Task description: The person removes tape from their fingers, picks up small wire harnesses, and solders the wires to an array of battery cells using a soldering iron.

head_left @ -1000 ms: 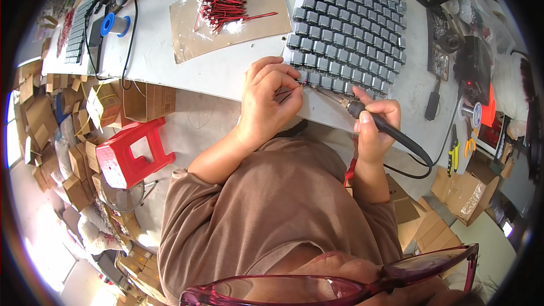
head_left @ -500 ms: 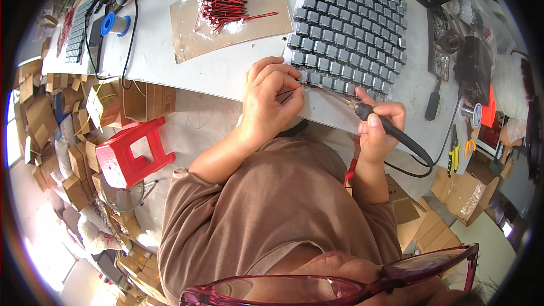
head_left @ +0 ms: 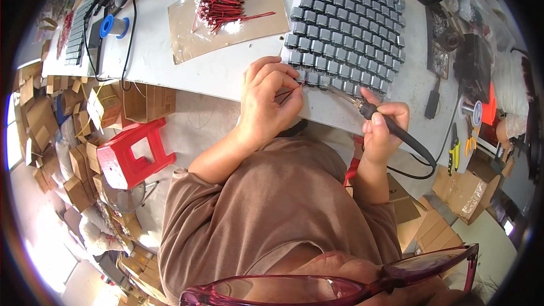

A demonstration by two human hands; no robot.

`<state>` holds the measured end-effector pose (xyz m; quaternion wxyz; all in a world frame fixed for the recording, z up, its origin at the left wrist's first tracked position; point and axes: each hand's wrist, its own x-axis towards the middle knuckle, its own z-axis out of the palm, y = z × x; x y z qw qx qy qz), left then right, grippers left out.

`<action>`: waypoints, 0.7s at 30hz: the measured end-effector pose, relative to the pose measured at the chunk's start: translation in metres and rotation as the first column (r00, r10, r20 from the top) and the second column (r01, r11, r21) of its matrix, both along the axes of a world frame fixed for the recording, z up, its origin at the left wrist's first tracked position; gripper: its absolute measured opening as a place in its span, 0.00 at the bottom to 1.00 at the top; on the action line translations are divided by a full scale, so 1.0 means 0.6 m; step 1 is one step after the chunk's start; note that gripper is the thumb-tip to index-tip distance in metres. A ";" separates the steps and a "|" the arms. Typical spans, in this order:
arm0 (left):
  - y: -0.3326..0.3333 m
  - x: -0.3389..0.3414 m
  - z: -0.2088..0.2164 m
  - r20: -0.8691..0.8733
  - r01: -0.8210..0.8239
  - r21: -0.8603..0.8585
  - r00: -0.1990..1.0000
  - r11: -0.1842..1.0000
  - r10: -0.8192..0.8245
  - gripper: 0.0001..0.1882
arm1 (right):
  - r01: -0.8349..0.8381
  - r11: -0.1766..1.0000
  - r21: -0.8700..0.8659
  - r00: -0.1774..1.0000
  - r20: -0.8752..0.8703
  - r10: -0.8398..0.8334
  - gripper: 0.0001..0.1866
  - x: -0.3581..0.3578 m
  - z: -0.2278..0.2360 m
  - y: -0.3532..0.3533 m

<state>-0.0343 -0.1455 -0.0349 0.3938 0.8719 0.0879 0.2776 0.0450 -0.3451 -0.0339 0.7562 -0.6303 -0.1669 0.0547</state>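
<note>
Pinches thin wires (head_left: 284, 94) in the left hand (head_left: 266, 97), with thumb and fingertips drawn narrow, at the near edge of the white surface (head_left: 221, 73) and just beside the near left corner of a grid of grey blocks (head_left: 347, 27). Grips a soldering iron (head_left: 367, 110) by its black handle in the right hand (head_left: 384, 144), with fingers folded around it and one finger stretched out. Points the metal tip far and left, over or against the nearest row of blocks (cannot tell which). Trails a black cord from the handle's right end.

Has, beyond the left hand, a pile of red and black wires with white plugs (head_left: 221, 7), heaped on a tan sheet (head_left: 187, 44). Has, farther left, a spool with blue rims (head_left: 115, 26), standing near a loose black cable. Shows on the right a black box (head_left: 475, 68), another spool (head_left: 475, 114) and a yellow-and-black tool (head_left: 454, 154). Includes, on the floor at left, a red stool (head_left: 116, 161) near cardboard boxes (head_left: 150, 102).
</note>
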 end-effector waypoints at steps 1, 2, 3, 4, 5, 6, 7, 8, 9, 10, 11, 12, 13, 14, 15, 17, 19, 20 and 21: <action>0.000 0.000 0.000 0.004 0.005 0.000 1.000 1.000 -0.005 0.09 | 0.005 1.000 0.024 1.000 -0.009 -0.004 0.07 0.000 0.005 0.005; 0.001 0.001 0.001 0.004 0.008 0.000 1.000 1.000 -0.008 0.09 | 0.013 0.999 0.046 1.000 -0.018 -0.012 0.07 0.000 0.009 0.008; 0.002 0.003 0.002 0.026 0.007 0.032 1.000 0.999 -0.008 0.09 | 0.016 0.999 0.046 1.000 -0.017 -0.016 0.07 0.000 0.010 0.007; 0.002 0.004 0.003 0.048 0.006 0.064 0.999 0.998 -0.009 0.09 | 0.011 0.999 0.051 1.000 -0.014 -0.010 0.07 0.000 0.011 0.006; 0.002 0.004 0.006 0.048 0.007 0.063 0.999 0.998 -0.010 0.09 | 0.002 0.999 0.053 1.000 -0.011 -0.001 0.07 0.000 0.010 0.007; 0.001 0.002 0.012 0.057 -0.004 0.142 0.998 0.990 -0.004 0.09 | 0.003 0.999 0.052 1.000 -0.011 -0.002 0.07 0.001 0.009 0.008; 0.000 0.001 0.016 0.067 -0.016 0.220 0.998 0.975 0.001 0.08 | -0.003 0.999 0.049 1.000 -0.003 0.003 0.06 0.001 0.008 0.008; -0.001 0.001 0.019 0.066 -0.015 0.220 0.998 0.975 0.001 0.08 | -0.010 0.999 0.049 1.000 0.004 0.010 0.06 0.001 0.008 0.008; -0.003 0.002 0.022 0.042 0.008 0.206 0.999 0.978 -0.017 0.08 | -0.010 0.999 0.049 1.000 0.003 0.009 0.06 0.001 0.009 0.008; -0.004 0.003 0.024 0.018 0.031 0.191 0.999 0.981 -0.035 0.08 | -0.019 0.999 0.045 1.000 0.009 0.019 0.06 0.001 0.009 0.008; -0.006 0.004 0.023 0.018 0.032 0.191 0.999 0.981 -0.037 0.08 | -0.028 0.999 0.041 1.000 0.014 0.027 0.07 0.001 0.010 0.008; -0.009 0.005 0.021 0.020 0.047 0.163 0.999 0.986 -0.051 0.08 | -0.027 0.999 0.041 1.000 0.014 0.026 0.07 0.000 0.007 0.007; -0.010 0.006 0.018 0.024 0.061 0.134 0.998 0.989 -0.065 0.08 | -0.028 0.999 0.025 1.000 0.013 0.028 0.07 -0.002 0.001 0.005; -0.012 0.007 0.016 0.023 0.062 0.134 0.998 0.989 -0.065 0.08 | -0.030 1.000 0.009 1.000 0.011 0.029 0.07 -0.003 -0.002 0.003; -0.012 0.007 0.014 0.025 0.062 0.126 0.998 0.990 -0.065 0.08 | -0.029 1.000 0.009 1.000 0.011 0.029 0.07 -0.003 -0.001 0.003; -0.014 0.008 0.013 0.027 0.062 0.118 0.997 0.991 -0.066 0.08 | -0.045 0.999 0.016 0.999 0.023 0.045 0.07 -0.003 0.000 0.004; -0.015 0.008 0.013 0.002 0.069 0.113 0.998 0.991 -0.070 0.08 | -0.051 0.998 0.023 0.998 0.044 0.050 0.08 -0.003 -0.001 0.005; -0.015 0.008 0.013 0.002 0.070 0.113 0.997 0.991 -0.071 0.08 | -0.057 0.998 0.029 0.996 0.066 0.055 0.08 -0.002 -0.001 0.005; -0.015 0.009 0.013 -0.001 0.070 0.108 0.998 0.992 -0.070 0.08 | -0.056 0.998 0.029 0.996 0.066 0.054 0.08 -0.003 -0.002 0.005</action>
